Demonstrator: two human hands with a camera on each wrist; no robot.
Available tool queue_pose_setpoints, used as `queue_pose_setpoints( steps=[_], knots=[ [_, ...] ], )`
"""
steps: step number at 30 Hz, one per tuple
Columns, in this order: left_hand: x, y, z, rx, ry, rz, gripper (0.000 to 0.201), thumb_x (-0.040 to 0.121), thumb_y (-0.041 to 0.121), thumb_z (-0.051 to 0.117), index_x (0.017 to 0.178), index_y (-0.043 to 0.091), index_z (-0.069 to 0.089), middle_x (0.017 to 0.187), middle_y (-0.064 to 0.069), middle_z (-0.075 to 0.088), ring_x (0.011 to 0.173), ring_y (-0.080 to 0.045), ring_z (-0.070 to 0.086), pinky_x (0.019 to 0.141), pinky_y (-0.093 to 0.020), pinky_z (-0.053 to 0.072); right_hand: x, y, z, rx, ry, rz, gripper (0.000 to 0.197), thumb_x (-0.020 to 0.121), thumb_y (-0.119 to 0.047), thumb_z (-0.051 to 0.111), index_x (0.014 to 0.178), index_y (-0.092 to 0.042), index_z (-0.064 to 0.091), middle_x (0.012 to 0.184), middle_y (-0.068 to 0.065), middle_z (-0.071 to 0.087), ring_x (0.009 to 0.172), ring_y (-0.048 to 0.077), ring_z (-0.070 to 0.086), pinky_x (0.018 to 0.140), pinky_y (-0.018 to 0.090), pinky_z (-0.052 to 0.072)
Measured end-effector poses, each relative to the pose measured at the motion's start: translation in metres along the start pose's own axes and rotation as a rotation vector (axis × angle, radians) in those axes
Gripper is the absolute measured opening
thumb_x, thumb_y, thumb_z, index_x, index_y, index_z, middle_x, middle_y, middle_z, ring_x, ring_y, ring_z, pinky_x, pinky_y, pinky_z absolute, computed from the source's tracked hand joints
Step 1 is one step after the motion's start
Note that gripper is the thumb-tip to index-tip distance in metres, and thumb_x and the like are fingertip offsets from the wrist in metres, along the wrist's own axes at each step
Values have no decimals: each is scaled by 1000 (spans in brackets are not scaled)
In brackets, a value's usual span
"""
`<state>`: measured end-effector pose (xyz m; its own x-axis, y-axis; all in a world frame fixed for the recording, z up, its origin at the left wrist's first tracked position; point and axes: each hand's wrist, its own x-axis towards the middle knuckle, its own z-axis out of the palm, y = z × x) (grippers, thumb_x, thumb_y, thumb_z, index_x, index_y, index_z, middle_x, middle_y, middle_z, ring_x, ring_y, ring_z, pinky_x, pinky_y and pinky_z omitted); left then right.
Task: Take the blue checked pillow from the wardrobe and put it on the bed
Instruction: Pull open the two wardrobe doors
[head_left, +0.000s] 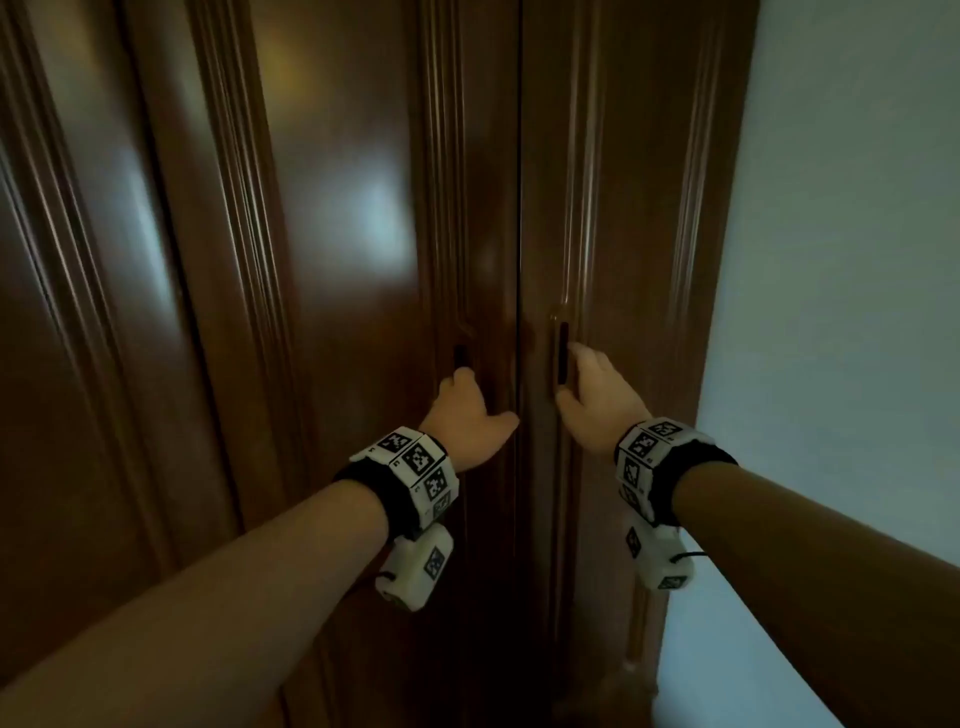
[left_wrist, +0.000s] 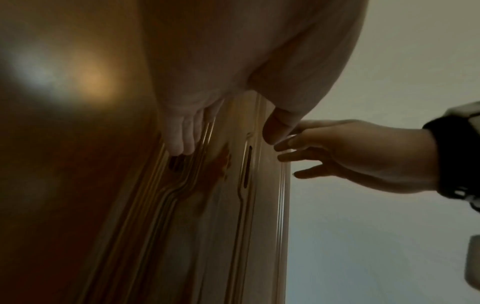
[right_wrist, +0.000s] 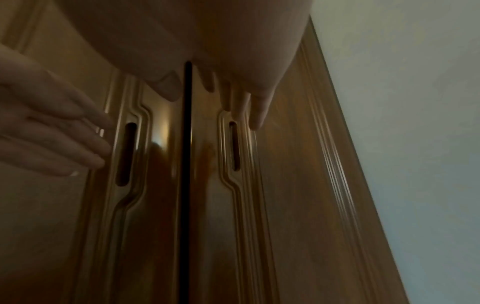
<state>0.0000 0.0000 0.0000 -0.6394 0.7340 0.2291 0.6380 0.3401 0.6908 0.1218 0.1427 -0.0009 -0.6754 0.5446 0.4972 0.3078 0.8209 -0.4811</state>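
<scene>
Dark wood wardrobe (head_left: 363, 260), doors closed; pillow unseen, presumably behind. Head: left hand (head_left: 470, 415) and right hand (head_left: 597, 400) flank the centre seam, level. Left wrist: fingers (left_wrist: 182, 133) straight, above slot handle (left_wrist: 176, 163). Right wrist: fingers (right_wrist: 255, 111) straight, beside upright slot (right_wrist: 233, 146), nothing grasped.

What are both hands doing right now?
Left hand: open, fingers straight at the left door's handle slot, holding nothing.
Right hand: open, fingertips by the right door's handle slot, holding nothing.

The wardrobe (head_left: 332, 260) is dark glossy brown wood with moulded panels, its two central doors shut and meeting at a thin dark seam. A narrow vertical handle slot (right_wrist: 126, 154) sits on each door just beside that seam. The pillow is not visible.
</scene>
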Motion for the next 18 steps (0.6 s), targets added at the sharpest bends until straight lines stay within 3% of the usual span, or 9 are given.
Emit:
queue_pose_setpoints(
  steps=[3,6,11,14,18],
  knots=[
    [15,7,17,-100,47,-61,79,77,46,65,141,11,35,140,-13,46,121,-31,54,101,-47,51,23,15,10,160,-45,79,66,99,-28,48,155,-10,18,157,12,30,139,27,39,113,37,33],
    [26,14,35,-129,149,-128,73,75,47,66,133,8,44,130,-12,50,113,-30,58,97,-48,54,41,26,30,333,-72,117,68,99,-29,47,156,-11,15,159,12,27,140,28,37,113,38,33],
    [42,21,52,17,321,-187,75,84,44,65,140,3,38,142,-15,37,130,-33,42,108,-41,40,55,48,57,369,-62,120,73,99,-29,48,157,-9,8,162,13,20,144,28,31,117,41,31],
    [46,19,51,-31,332,-222,77,82,44,67,140,4,35,142,-13,38,129,-32,45,102,-35,40,64,53,62,309,-8,81,71,98,-29,49,156,-7,15,159,13,24,142,27,33,113,39,33],
    [48,14,48,-152,328,-254,89,62,54,64,136,9,46,134,-7,49,119,-29,55,98,-47,52,76,48,65,393,105,142,62,98,-29,46,152,-6,29,151,11,36,135,27,43,109,39,37]
  ],
)
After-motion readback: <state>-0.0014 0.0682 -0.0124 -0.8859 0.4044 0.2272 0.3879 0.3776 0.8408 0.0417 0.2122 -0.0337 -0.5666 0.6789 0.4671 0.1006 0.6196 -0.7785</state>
